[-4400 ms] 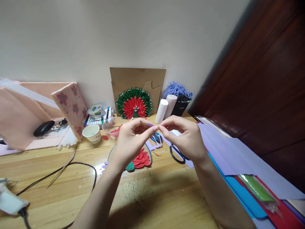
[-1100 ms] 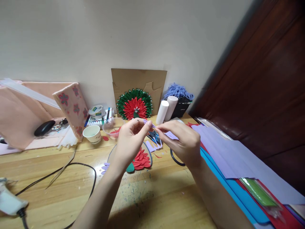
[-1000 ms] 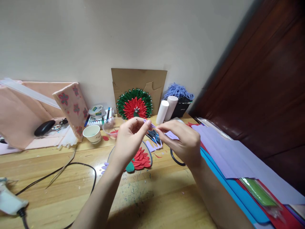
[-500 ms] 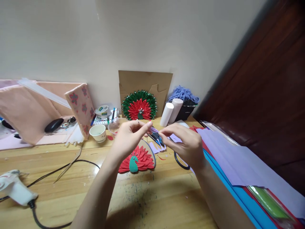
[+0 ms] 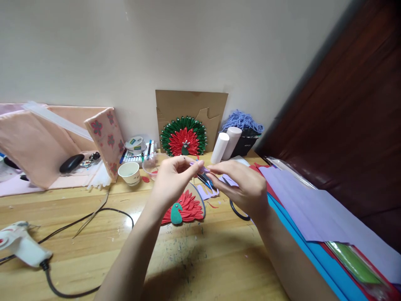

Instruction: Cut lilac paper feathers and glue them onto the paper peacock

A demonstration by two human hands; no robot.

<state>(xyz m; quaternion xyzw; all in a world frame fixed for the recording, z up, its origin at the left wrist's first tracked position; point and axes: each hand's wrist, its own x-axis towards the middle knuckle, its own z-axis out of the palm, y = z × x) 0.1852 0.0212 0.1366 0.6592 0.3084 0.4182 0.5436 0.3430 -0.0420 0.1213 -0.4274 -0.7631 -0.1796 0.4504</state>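
Observation:
My left hand [image 5: 175, 175] and my right hand [image 5: 241, 182] meet over the table, both pinching a small purple piece of felt or paper [image 5: 205, 169]. Most of that piece is hidden by my fingers. Beneath them lie cut purple scraps [image 5: 207, 192] and a dark blade-like tool [image 5: 205, 180], partly covered. A black loop handle [image 5: 238, 212] shows below my right hand. Under my left wrist rests a round disc carrying red petals [image 5: 191, 205] and a green bird shape [image 5: 176, 213].
A glue gun [image 5: 23, 244] with its black cord lies at left. Behind are a paper cup [image 5: 129, 173], markers [image 5: 133, 156], a finished green-and-red peacock [image 5: 184, 138] against cardboard [image 5: 191, 100], and white rolls [image 5: 220, 147]. Purple sheets [image 5: 313, 209] lie along the right.
My fingertips have come slightly closer together around the purple piece, which has turned a little. The view has shifted slightly; the things on the table keep their places.

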